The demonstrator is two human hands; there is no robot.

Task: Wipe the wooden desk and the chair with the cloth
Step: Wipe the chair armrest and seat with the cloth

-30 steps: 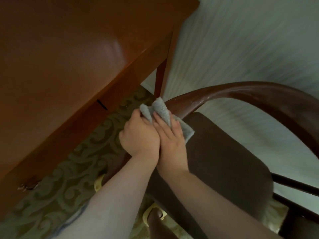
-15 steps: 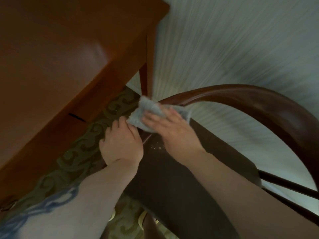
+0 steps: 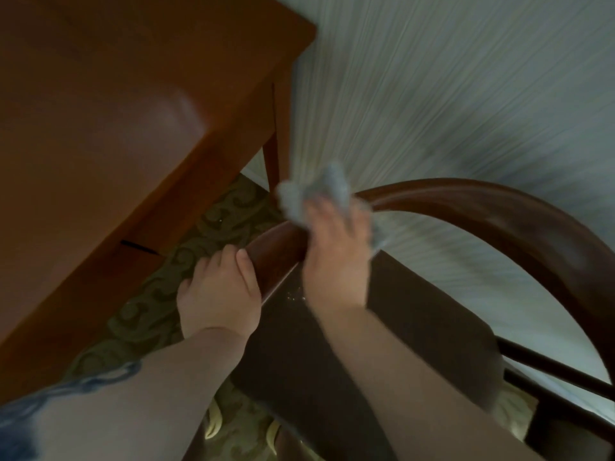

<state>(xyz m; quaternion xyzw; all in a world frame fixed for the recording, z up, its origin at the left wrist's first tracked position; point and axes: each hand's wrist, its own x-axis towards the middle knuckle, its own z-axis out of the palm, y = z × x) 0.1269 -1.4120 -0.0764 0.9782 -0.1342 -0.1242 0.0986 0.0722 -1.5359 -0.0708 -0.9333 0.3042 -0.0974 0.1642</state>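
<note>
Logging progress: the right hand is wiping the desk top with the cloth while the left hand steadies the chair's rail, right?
Not quite. In the head view the right hand presses the cloth on the chair's curved rail, not the desk. The left hand does grip that rail.

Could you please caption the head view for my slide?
Right hand wipes the chair's curved rail with a cloth; left hand steadies it.
</note>
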